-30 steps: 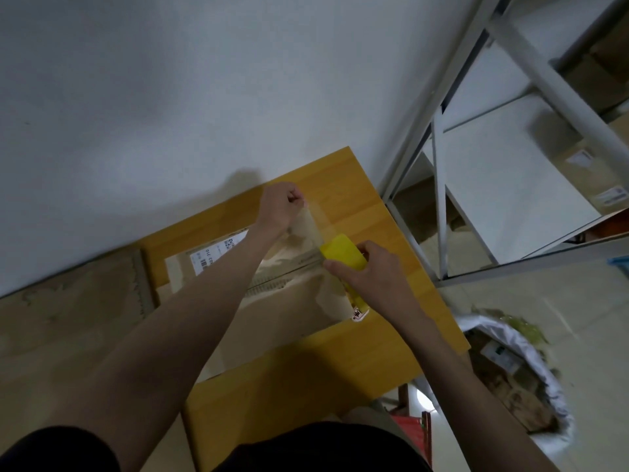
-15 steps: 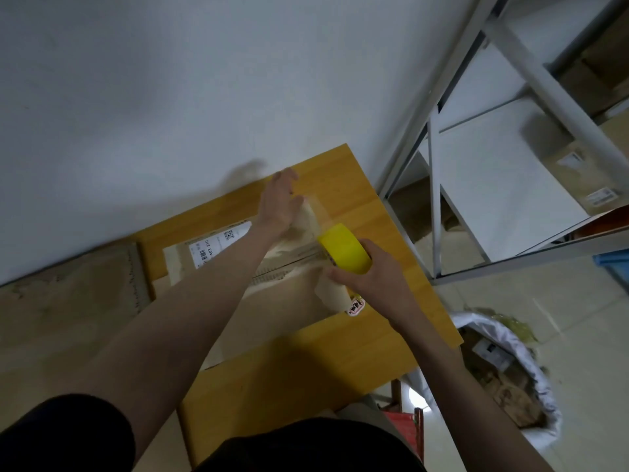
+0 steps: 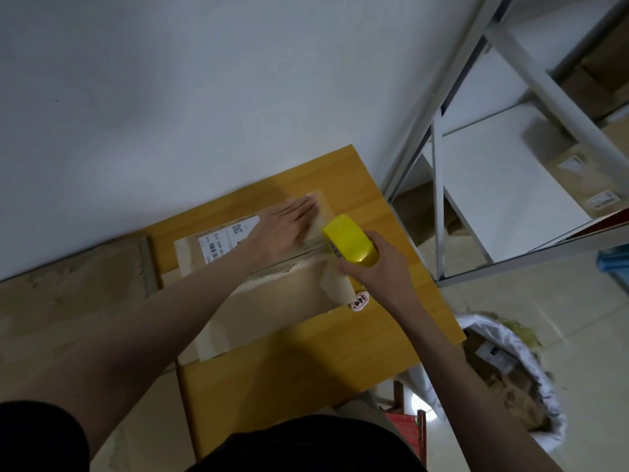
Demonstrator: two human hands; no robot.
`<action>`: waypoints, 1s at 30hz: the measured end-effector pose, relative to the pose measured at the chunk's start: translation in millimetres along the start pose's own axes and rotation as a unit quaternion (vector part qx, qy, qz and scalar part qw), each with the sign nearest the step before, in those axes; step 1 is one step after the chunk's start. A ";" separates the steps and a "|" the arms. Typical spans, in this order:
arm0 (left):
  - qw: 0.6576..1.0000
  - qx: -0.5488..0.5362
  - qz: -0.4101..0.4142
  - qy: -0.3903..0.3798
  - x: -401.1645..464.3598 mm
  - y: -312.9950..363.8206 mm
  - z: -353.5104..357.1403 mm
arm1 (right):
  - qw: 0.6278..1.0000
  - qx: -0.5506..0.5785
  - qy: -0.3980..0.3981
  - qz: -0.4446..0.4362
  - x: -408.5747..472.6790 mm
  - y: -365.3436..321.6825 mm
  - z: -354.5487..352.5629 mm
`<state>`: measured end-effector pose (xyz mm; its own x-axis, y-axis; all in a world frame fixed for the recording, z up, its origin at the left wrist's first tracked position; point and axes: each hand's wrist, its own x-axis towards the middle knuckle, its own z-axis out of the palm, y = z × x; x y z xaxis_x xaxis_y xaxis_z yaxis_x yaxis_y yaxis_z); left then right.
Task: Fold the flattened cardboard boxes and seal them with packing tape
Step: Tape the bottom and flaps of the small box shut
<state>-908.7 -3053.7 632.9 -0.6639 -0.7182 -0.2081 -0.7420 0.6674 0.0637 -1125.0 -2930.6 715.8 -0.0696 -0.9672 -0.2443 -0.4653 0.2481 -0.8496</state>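
Observation:
A brown cardboard box [image 3: 272, 308] lies on the wooden table [image 3: 306, 362], its top flaps meeting along a seam. A white shipping label [image 3: 224, 241] is stuck on its far left part. My left hand [image 3: 286, 226] lies flat with straight fingers on the far end of the box, pressing a strip of clear tape [image 3: 320, 206] down there. My right hand [image 3: 374, 264] grips a yellow tape dispenser [image 3: 350, 241] that sits on the seam just right of my left hand.
A white wall stands behind the table. A grey metal shelf rack [image 3: 439, 199] with boxes stands to the right. A white bag of cardboard scraps [image 3: 510, 379] sits on the floor at right. Flat cardboard [image 3: 68, 301] lies left of the table. A red stool [image 3: 405, 424] is under the table edge.
My left hand went from pinching the tape end to lying flat on it. The yellow dispenser tilted and slid along the seam toward me.

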 end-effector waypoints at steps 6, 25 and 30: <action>1.000 -0.015 0.018 -0.009 -2.2 -2.9 -6.2 | 1.000 -0.007 0.015 0.008 -5.1 -10.6 4.9; 0.993 0.087 0.042 -0.074 -5.7 9.7 -14.2 | 0.990 0.014 0.000 0.138 -69.1 9.3 -3.0; 0.990 0.106 0.042 -0.088 -9.7 17.1 -11.9 | 0.987 0.027 -0.005 0.159 -66.7 9.2 -4.9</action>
<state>-916.1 -3037.6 647.6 -0.6820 -0.6258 -0.3785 -0.6363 0.7629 -0.1146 -1128.9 -2864.1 726.6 -0.1958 -0.8399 -0.5061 -0.3735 0.5411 -0.7534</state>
